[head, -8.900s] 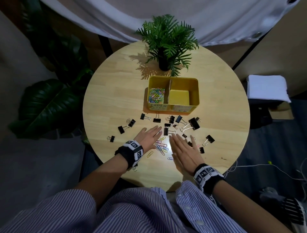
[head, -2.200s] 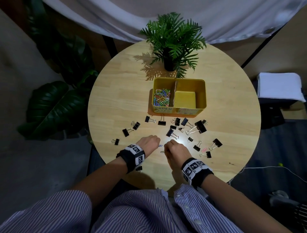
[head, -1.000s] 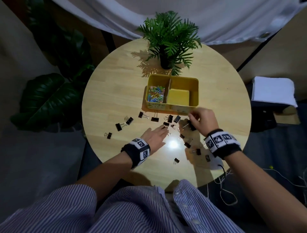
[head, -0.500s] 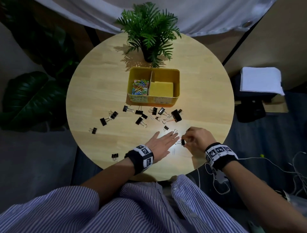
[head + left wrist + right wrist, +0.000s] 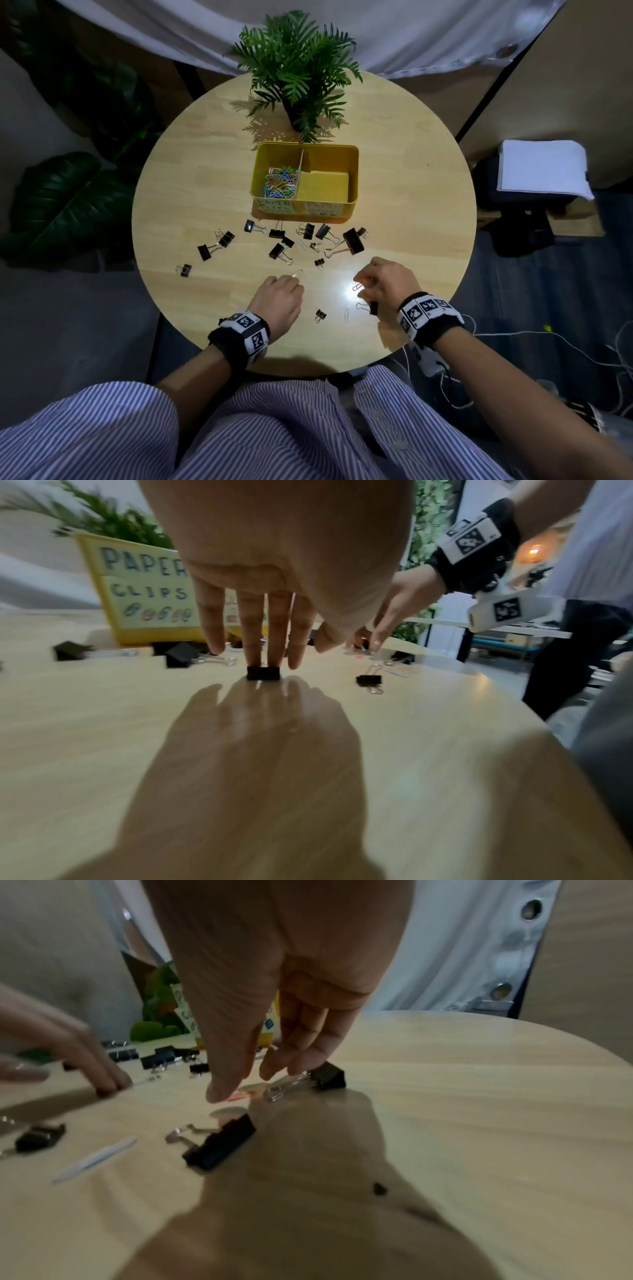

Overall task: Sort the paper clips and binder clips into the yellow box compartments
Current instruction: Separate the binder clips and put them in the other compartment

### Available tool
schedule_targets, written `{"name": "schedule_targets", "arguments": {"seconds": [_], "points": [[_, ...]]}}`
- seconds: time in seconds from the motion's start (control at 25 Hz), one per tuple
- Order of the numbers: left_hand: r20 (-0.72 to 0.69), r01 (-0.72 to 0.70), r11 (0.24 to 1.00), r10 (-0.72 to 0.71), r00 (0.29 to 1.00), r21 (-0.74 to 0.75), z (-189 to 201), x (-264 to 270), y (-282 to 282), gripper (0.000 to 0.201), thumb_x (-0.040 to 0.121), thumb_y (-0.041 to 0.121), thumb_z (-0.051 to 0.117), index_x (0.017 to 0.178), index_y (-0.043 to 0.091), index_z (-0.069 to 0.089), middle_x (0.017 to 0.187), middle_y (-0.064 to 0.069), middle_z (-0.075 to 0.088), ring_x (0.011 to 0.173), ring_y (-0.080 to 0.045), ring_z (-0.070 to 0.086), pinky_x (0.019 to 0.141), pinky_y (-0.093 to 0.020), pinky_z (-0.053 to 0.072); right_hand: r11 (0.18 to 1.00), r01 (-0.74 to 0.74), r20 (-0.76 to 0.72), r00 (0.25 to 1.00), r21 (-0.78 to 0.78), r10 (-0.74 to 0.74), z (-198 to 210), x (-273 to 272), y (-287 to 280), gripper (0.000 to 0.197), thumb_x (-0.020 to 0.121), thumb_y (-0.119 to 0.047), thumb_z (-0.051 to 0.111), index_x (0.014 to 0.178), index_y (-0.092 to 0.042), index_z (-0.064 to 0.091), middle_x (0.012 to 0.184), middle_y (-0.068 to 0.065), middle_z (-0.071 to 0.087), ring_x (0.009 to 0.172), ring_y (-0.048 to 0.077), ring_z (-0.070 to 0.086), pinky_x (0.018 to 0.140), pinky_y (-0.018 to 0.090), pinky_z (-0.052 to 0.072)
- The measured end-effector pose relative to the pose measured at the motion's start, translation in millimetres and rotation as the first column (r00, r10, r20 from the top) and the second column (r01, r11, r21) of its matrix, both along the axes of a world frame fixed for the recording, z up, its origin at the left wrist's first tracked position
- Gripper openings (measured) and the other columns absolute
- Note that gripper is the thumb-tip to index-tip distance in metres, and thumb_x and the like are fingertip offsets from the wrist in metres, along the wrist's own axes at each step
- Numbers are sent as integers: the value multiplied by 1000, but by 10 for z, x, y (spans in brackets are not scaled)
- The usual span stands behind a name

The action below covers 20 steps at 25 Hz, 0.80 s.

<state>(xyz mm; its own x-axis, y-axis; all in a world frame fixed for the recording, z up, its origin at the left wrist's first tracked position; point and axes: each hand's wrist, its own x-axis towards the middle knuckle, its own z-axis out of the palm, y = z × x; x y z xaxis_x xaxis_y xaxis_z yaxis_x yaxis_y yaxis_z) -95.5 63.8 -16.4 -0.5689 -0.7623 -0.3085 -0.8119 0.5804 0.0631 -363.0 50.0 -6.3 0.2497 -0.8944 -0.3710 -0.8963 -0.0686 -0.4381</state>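
Looking at the spread from left to right, I'd say this sort is maybe halfway. The yellow box (image 5: pixel 306 179) sits mid-table (image 5: pixel 404 205), and its left compartment already holds a heap of coloured paper clips (image 5: pixel 280 182), while the right compartment has no clips in it as far as I can see. So pretty much all the black binder clips (image 5: pixel 274 244) are left to do, scattered on the table in front of the box, from the far left one over to the big one at the right. A few stray paper clips lie near the hands too.

The left hand (image 5: pixel 279 301) reaches down with straight fingers over a small black binder clip (image 5: pixel 263 673); that grip isn't closed on it, and whether the fingertips touch it I can't tell. The right hand (image 5: pixel 387 284) has loosely bent fingers hovering at a pink paper clip (image 5: pixel 357 287), holding nothing that I can make out, with another binder clip (image 5: pixel 219 1144) just beside it.

Hard to read: the box's right label is blurry, both wrist views are smeared, and the hands block what's under them.
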Motion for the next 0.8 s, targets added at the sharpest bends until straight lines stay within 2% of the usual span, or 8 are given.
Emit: {"name": "schedule_targets", "arguments": {"seconds": [0.08,0.2,0.28,0.36,0.48,0.56,0.68,0.8], "points": [[26,-114,992,116,993,-58,26,31,-142,24,88,18,54,110,14,60,111,-4,65,100,-22,58,88,-35,47,999,-26,-45,999,20,27,-28,58,-28,20,77,-27,73,97,-24,70,93,-3,59,88,20,59,71,35,51],[-24,-178,982,177,984,-62,24,-95,-507,51,82,-5,56,132,5,50,133,-13,56,120,-26,54,94,-38,45,999,-40,-48,998,-14,39,-77,83,28,6,83,-22,66,87,-21,69,94,-2,57,86,20,57,65,31,47],[51,-161,987,161,986,-11,2,-234,-696,64,86,-5,52,146,2,31,151,-15,38,138,-26,37,106,-44,36,991,-110,-62,992,-75,105,-136,91,90,7,86,-17,59,84,-18,66,92,0,55,82,21,57,59,29,41],[149,-146,989,140,979,31,-25,-329,-785,71,87,-1,53,150,1,19,156,-14,28,145,-24,25,112,-47,27,982,-162,-60,986,-101,156,-188,87,139,12,86,-12,52,83,-16,62,90,1,55,79,23,57,56,28,36],[193,-118,993,114,975,12,-41,-352,-759,68,88,0,52,149,3,22,157,-13,26,145,-22,26,112,-41,27,959,-245,-49,969,-141,240,-157,90,168,15,83,-11,41,83,-16,56,84,1,56,76,23,55,56,28,35],[181,-117,993,116,977,-3,-41,-286,-697,57,89,0,47,144,4,34,154,-13,32,138,-23,37,108,-37,32,943,-293,-32,956,-157,292,-88,112,156,14,81,-11,40,86,-15,52,81,0,57,74,24,55,56,29,33],[177,-78,995,87,980,-58,-53,-207,-636,37,88,4,46,123,7,57,133,-8,57,111,-24,58,100,-36,35,943,-279,55,955,-181,293,-10,87,84,20,86,-14,45,102,-19,56,91,-2,63,84,20,58,60,28,38],[212,-7,996,26,977,-92,-83,-182,-562,24,87,5,49,102,8,68,104,-6,68,83,-24,66,92,-37,40,816,-528,19,837,-236,547,-40,24,115,25,93,-22,45,109,-29,63,93,-9,65,88,13,57,63,28,45]]}}
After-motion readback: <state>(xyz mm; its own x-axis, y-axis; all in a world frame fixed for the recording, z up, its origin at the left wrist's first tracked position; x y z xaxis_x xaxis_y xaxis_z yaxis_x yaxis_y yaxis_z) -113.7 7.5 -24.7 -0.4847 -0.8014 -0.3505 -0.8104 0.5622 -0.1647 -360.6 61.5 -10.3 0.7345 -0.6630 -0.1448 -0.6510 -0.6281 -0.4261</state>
